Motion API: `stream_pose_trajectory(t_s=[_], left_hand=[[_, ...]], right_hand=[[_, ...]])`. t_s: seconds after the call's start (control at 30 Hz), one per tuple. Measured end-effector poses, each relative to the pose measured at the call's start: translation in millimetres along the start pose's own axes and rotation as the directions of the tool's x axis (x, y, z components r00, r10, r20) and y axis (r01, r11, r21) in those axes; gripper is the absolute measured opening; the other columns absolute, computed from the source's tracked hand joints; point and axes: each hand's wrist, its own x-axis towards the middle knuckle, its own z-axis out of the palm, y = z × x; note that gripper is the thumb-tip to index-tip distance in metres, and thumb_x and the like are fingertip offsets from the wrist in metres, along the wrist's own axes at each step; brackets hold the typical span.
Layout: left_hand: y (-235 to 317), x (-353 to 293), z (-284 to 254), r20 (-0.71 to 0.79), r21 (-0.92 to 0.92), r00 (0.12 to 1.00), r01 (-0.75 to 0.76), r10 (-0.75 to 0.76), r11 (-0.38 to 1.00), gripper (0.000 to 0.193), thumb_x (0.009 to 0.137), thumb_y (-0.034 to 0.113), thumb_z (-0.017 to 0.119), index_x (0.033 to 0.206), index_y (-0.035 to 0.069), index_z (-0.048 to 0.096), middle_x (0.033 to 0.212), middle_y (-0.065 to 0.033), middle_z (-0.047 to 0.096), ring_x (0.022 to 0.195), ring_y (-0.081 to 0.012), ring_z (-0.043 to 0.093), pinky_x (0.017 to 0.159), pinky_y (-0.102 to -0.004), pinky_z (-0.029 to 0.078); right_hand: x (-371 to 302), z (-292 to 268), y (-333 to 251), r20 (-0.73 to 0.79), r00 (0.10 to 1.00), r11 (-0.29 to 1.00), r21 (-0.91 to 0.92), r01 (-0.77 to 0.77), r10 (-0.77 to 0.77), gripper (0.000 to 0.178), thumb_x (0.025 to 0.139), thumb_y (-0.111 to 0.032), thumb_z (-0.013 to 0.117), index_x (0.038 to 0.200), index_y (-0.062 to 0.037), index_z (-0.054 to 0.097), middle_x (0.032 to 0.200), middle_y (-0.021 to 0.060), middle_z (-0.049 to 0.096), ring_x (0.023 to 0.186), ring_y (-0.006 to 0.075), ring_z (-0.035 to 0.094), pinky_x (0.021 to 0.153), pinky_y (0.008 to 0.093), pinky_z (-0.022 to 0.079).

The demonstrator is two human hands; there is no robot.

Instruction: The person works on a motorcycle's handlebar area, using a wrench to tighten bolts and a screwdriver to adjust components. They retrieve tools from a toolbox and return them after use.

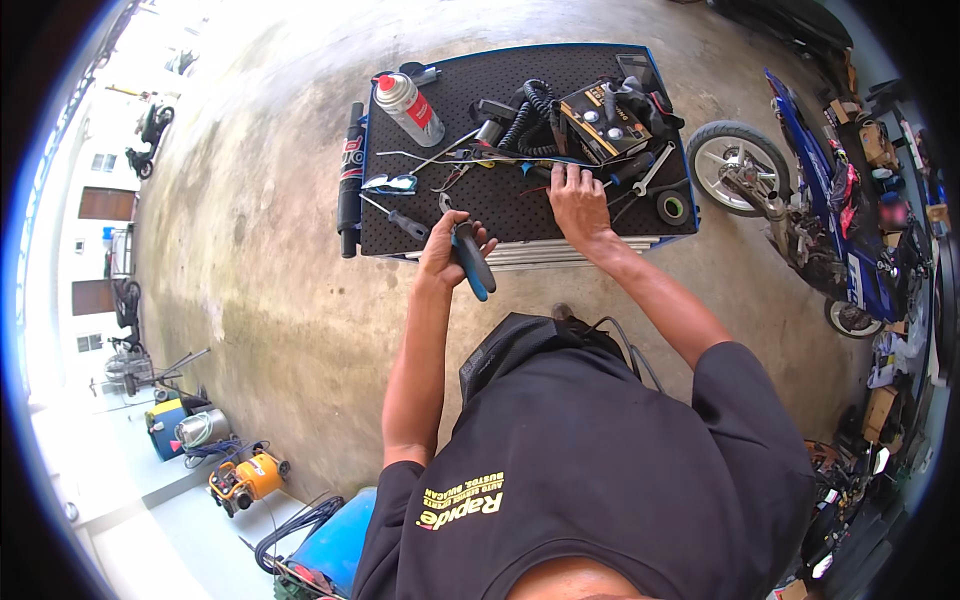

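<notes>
My left hand (447, 250) is closed around pliers (475, 270) with blue and black handles, held over the near edge of the tool cart's perforated black top (520, 222). Their metal jaws point away from me. My right hand (580, 208) reaches to the cart top, its fingers bent and close together at a blue-and-black tool handle and thin wires. What its fingertips hold, if anything, is hidden. Just left of the pliers lies a screwdriver (408, 224). A combination wrench (655, 170) and a roll of black tape (673, 207) are to the right of my right hand.
A spray can (408, 110) with a red cap stands at the cart's back left. Farther right are a coiled black cable (535, 115) and a black-and-yellow box (603, 120). Safety glasses (390, 184) lie at the left edge. A blue motorcycle (845, 220) is beside the cart.
</notes>
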Motion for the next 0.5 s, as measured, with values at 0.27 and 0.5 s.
stream_pose_trajectory(t_s=[0.27, 0.5], left_hand=[[-16.9, 11.6, 10.8, 0.203, -0.116, 0.978, -0.033, 0.056, 0.993, 0.035, 0.089, 0.017, 0.062, 0.116, -0.006, 0.060, 0.124, -0.0208, 0.062, 0.104, -0.0279, 0.066, 0.091, -0.0392, 0.061], [-44.2, 2.4, 39.8, 0.394, -0.282, 0.881, -0.156, 0.262, 0.947, 0.046, 0.089, 0.019, 0.059, 0.132, 0.004, 0.058, 0.121, -0.0132, 0.064, 0.117, -0.0275, 0.063, 0.104, -0.0523, 0.050]], right_hand=[[38.4, -46.6, 31.3, 0.020, 0.953, 0.831, 0.495, 0.253, -0.301, 0.019, 0.100, -0.020, 0.059, 0.103, -0.0020, 0.066, 0.104, 0.0126, 0.063, 0.105, 0.0316, 0.062, 0.087, 0.0440, 0.052], [29.8, -99.2, 6.0, -0.039, 0.943, 0.668, 0.696, 0.263, -0.331, 0.017, 0.097, -0.016, 0.062, 0.105, -0.0029, 0.070, 0.100, 0.0112, 0.061, 0.101, 0.0317, 0.061, 0.089, 0.0438, 0.051]])
